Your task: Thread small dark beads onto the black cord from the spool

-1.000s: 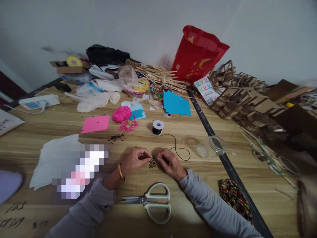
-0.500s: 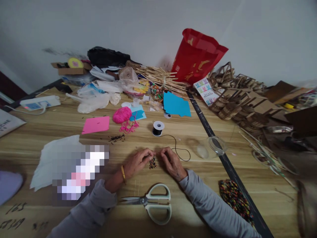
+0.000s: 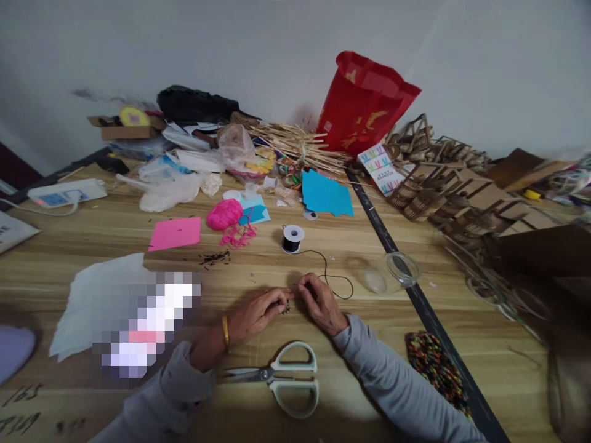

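Observation:
My left hand (image 3: 261,315) is closed, its index finger stretched toward the right hand and the other fingers curled. A small cluster of dark and brown beads (image 3: 286,307) sits at its fingertips, mostly covered by them. Close by on the right, my right hand (image 3: 321,306) is pinched at thumb and forefinger. A thin black cord (image 3: 325,266) loops from a white spool (image 3: 293,239) and runs behind the right hand to its fingers. The fingertips of both hands almost meet. Scissors with pale handles (image 3: 295,378) lie on the table just below the hands, blades pointing left.
To the right lie a heap of coloured bead strands (image 3: 436,369) and a clear round container (image 3: 401,271). Pink yarn (image 3: 225,213), pink paper (image 3: 174,234) and short black pieces (image 3: 215,258) are further back. A red bag (image 3: 369,104) and woven baskets (image 3: 420,200) stand behind.
My left hand has lowered slightly, and its fingers now cover most of the beads that hung in view before. The right hand stays nearly in place. The view has shifted a little.

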Demonstrator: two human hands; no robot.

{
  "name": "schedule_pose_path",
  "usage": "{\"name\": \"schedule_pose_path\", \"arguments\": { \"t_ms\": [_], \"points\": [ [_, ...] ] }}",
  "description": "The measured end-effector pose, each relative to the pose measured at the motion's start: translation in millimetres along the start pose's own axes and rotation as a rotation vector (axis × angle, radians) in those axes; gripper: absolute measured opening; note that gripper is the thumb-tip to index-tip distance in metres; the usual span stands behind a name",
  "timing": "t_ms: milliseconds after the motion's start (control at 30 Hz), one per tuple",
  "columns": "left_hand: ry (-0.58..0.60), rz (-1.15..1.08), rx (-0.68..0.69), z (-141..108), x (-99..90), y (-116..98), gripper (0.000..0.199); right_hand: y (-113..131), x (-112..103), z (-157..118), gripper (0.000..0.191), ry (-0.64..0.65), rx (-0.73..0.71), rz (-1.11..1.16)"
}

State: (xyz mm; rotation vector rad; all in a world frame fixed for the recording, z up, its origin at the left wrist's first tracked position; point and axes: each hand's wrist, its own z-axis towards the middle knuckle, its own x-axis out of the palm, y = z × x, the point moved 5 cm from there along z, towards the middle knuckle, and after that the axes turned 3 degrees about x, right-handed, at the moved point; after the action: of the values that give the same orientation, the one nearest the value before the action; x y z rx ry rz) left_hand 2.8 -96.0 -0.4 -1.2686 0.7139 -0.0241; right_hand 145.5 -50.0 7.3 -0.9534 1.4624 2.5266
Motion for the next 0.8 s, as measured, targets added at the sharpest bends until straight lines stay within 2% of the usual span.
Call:
{"name": "schedule_pose_path", "arguments": {
  "t_ms": [200,433,800],
  "points": [
    [0.021,-0.025,0.013,-0.8,0.9,-2.8,0.013,-1.6,0.3,0.0,0.009,-0.003,0.006,-0.004],
    [0.025,-0.035,0.021,0.0,1.1,-5.2,0.014,2.6,-1.5,0.8,0.01,-0.006,-0.078,0.003],
    [0.043,-0.075,-0.009,-1.5,1.9,-6.5,0.018,-3.7,-2.1,-1.6,0.007,-0.026,-0.062,0.003]
  ]
}}
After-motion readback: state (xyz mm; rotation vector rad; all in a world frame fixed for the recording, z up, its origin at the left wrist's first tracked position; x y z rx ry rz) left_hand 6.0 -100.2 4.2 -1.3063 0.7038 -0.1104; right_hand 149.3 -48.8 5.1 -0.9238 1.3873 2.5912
